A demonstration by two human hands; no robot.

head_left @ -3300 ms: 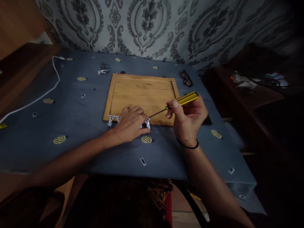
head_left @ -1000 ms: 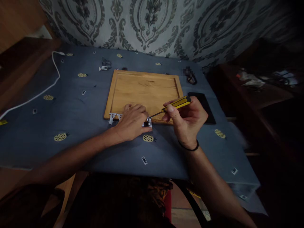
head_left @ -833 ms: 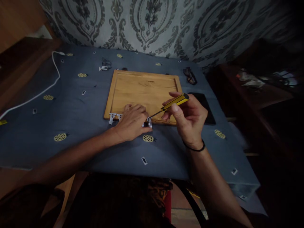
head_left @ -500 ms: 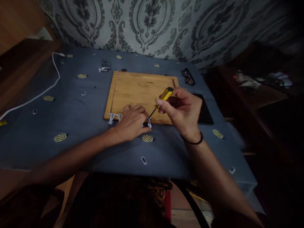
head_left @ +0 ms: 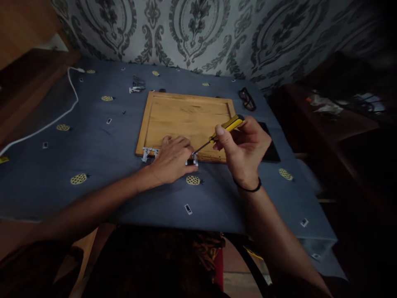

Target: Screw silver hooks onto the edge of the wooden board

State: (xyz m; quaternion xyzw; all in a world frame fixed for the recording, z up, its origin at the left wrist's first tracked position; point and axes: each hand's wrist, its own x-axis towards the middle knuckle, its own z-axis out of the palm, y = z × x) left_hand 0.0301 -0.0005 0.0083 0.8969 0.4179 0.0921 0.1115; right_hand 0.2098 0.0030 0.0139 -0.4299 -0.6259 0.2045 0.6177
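Observation:
A framed wooden panel (head_left: 186,116) lies flat, several metal hinges (head_left: 146,154) along its near edge. My left hand (head_left: 173,160) is closed over that edge, fingers bent on the wood and thumb by a metal hinge (head_left: 195,160), which it grips; part of that hinge is hidden under the hand. My right hand (head_left: 245,151) is closed round the handle of a yellow and black screwdriver (head_left: 231,124). The screwdriver slants down to the left, its tip at the hinge beside my left fingers. Whether the tip sits in a screw is too small to tell.
Loose metal hinges (head_left: 137,86) lie behind the panel on the blue patterned tablecloth (head_left: 102,165). Black glasses (head_left: 247,99) are at the back right, and a dark flat tablet-like object (head_left: 272,151) lies partly behind my right hand. A white cable (head_left: 46,129) runs along the left.
My right hand has shifted right, and the screwdriver's handle has tipped lower to the right. Its tip stays at the same hinge. My left hand holds its place.

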